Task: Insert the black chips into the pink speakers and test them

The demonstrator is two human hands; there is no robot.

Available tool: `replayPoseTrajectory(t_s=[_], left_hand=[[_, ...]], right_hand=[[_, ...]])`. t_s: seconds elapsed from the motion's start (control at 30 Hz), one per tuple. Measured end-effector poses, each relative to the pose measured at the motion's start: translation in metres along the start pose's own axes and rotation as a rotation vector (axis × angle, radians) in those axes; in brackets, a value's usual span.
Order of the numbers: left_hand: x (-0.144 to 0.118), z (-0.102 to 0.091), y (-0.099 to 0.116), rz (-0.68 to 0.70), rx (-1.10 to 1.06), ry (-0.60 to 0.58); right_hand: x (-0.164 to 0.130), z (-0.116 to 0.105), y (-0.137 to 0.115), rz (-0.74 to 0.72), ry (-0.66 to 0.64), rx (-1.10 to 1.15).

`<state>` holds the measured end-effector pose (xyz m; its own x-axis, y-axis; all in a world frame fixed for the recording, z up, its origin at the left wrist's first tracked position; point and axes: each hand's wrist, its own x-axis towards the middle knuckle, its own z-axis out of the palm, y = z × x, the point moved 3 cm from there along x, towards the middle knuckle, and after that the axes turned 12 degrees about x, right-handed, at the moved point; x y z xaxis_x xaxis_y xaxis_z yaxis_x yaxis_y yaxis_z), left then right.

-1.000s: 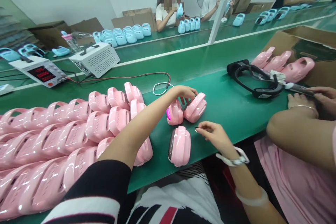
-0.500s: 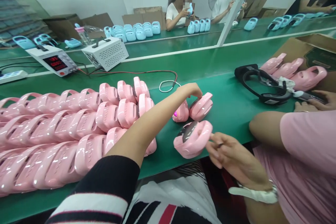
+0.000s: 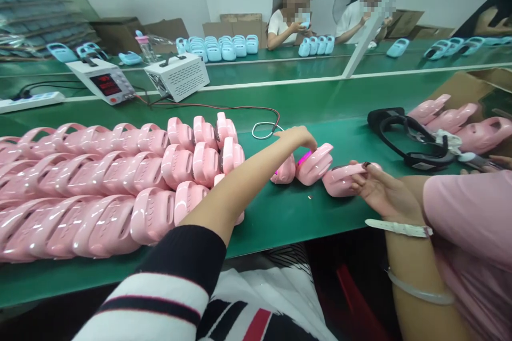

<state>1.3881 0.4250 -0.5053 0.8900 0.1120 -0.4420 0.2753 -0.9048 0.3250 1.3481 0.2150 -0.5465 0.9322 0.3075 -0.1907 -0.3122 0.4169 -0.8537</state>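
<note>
Now right hand (image 3: 378, 192) carries a pink unit (image 3: 340, 180) rightward off its earlier centre-bottom spot, fingers clasping it | left hand (image 3: 298, 137) stays pinching down between lit pair (image 3: 306, 162) | one unit cleared aside.

Under the left hand's (image 3: 298, 136) fingers (image 3: 310, 144), one pink shell (image 3: 285, 173) is mostly hidden by the forearm, and what the fingertips pinch cannot be made out. Beyond the right hand's (image 3: 380, 192) fingers (image 3: 357, 170), the coworker's pink sleeve (image 3: 468, 208) runs off the right edge, covering that person's hands.
</note>
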Motion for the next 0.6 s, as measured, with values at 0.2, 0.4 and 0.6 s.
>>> replayPoseTrajectory(t_s=[0.2,0.4,0.6], left_hand=[[-0.008,0.002,-0.002,-0.086,0.124,0.087],[0.0,0.001,0.004,-0.085,0.165,0.075],[-0.088,-0.014,-0.038,0.25,-0.007,0.378]], right_hand=[[-0.029,-0.024,0.01,-0.183,0.205,-0.017],[-0.082,0.003,0.067,-0.171,0.3,0.073],[-0.086,0.071,0.134,0.164,-0.069,0.055]])
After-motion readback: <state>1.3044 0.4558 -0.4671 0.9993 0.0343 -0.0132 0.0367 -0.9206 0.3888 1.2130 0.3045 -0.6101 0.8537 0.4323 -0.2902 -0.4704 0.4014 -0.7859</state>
